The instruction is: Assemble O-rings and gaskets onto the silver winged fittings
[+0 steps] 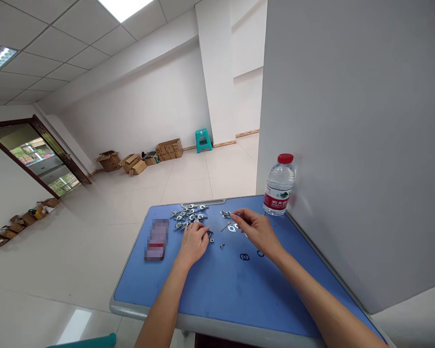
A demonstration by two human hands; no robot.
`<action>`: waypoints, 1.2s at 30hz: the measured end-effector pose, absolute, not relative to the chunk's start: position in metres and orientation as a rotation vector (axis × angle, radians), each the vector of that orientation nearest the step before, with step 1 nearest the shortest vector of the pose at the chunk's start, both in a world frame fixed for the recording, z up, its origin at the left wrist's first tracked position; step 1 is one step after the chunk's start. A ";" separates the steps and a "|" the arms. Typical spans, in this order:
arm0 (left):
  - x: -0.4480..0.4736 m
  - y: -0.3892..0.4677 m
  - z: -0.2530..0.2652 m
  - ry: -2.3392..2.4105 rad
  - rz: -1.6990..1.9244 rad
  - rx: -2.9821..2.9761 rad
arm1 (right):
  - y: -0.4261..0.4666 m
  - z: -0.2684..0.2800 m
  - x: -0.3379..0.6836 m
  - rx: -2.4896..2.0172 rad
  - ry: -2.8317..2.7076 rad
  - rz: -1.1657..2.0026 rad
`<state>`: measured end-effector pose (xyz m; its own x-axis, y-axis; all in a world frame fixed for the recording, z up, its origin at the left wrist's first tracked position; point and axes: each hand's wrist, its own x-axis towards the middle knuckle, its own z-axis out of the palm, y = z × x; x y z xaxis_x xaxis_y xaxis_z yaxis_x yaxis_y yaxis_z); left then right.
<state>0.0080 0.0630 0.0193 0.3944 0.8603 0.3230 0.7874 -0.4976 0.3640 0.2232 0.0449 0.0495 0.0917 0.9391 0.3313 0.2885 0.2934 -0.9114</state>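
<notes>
My left hand (195, 241) rests low over the blue table, its fingers curled down on a small metal part (210, 238) that mostly hides beneath them. My right hand (255, 231) is closed in a pinch; what sits between thumb and forefinger is too small to make out. Just below its fingertips a thin rod (224, 227) shows, and I cannot tell whether it is held. Flat metal plates with holes (231, 228) lie under that hand. Beyond my left hand is a pile of silvery metal fittings (189, 215). Between the hands are tiny screw-like pieces (222, 246).
Black rings (244, 257) lie on the blue table (217, 299) near my right wrist. A phone (157, 239) is at the left. A water bottle with a red cap (280, 186) stands at the right, by a grey partition (348, 145). Cardboard boxes (169, 150) and a teal stool (203, 140) line the far wall.
</notes>
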 end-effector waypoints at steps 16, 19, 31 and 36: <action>-0.029 0.059 0.032 1.418 0.935 2.153 | 0.043 0.058 0.227 -1.296 -1.423 0.789; -0.032 0.053 0.032 1.400 0.892 2.149 | 0.045 0.053 0.228 -1.282 -1.426 0.788; -0.006 0.042 0.019 1.243 0.664 2.560 | 0.045 0.054 0.226 -1.287 -1.435 0.804; -0.006 0.053 0.015 1.335 0.714 2.545 | 0.044 0.056 0.227 -1.286 -1.417 0.806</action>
